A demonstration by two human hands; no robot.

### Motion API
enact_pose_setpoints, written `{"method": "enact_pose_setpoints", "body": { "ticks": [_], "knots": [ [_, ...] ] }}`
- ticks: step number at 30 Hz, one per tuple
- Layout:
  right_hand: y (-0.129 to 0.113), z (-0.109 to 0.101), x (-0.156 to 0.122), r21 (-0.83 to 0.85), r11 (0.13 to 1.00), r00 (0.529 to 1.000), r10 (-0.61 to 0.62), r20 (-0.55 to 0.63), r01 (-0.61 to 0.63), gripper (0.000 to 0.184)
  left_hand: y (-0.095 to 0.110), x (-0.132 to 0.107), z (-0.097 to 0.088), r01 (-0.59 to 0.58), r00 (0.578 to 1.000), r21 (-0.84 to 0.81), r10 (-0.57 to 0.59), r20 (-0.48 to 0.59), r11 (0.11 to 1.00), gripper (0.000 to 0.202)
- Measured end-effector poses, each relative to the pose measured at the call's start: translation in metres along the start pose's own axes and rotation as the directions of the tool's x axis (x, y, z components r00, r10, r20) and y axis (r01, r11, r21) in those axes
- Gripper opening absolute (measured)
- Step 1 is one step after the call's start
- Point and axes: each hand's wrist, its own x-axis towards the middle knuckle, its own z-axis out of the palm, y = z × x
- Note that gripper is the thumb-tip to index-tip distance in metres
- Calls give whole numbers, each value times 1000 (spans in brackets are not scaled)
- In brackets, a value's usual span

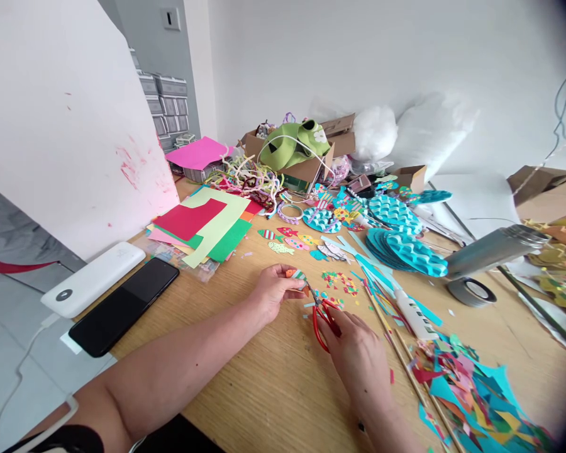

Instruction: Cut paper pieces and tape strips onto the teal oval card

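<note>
A small orange, white and green striped paper fish (298,275) is pinched between the thumb and fingers of the left hand (270,292) above a wood-grain table (245,377), while the right hand (361,352) curls its fingers around red-handled metal scissors (317,304), blades at the fish's edge. Tiny multicoloured paper scraps (340,284) lie just beyond, near brightly patterned fish cutouts (296,244).
</note>
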Motion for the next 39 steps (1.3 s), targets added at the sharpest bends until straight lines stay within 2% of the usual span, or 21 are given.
{"method": "enact_pose_setpoints", "body": {
  "ticks": [14,31,39],
  "knots": [
    [-1,1,0,-8,999,999,33,35,-33,26,-1,2,-1,-29,999,3,30,-31,1000,30],
    [-1,2,0,-16,999,999,34,25,-34,28,0,2,-1,50,997,-62,-53,-48,997,26],
    [-2,3,-2,-2,998,997,59,55,-59,29,0,1,0,43,998,-70,-47,-52,997,27]
  ]
}}
